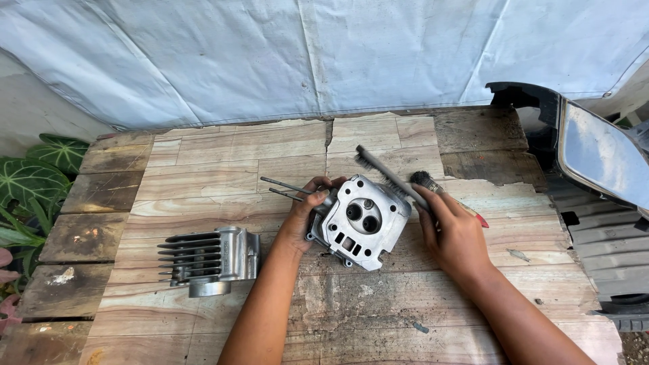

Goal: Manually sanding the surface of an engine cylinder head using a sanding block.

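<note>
Seen from above: a silver engine cylinder head (363, 222), tipped up on the middle of a worn wooden tabletop (223, 176), its machined face with two round valve openings turned toward the camera. Gripped at its left edge by the left hand (307, 215), fingers curled over the top and thumb on the near side. Two thin metal studs (284, 188) jutting out leftward from behind that hand. Against the head's upper right edge, a wire brush (385, 174) with dark bristles, grasped by the right hand (451, 233), fingers closed around its handle. Just beyond those fingers, a round dark-bristled paintbrush (424, 180) lying on the table, seemingly with a red tip (481, 221) showing past the hand, though the hand hides the join. Further left on the table, well apart, a finned metal engine cylinder (209, 260) lying on its side. At the right edge, a black plastic vehicle panel (595, 155). Behind the table, a pale tarpaulin (304, 54); at the far left, green veined leaves (30, 179).
</note>
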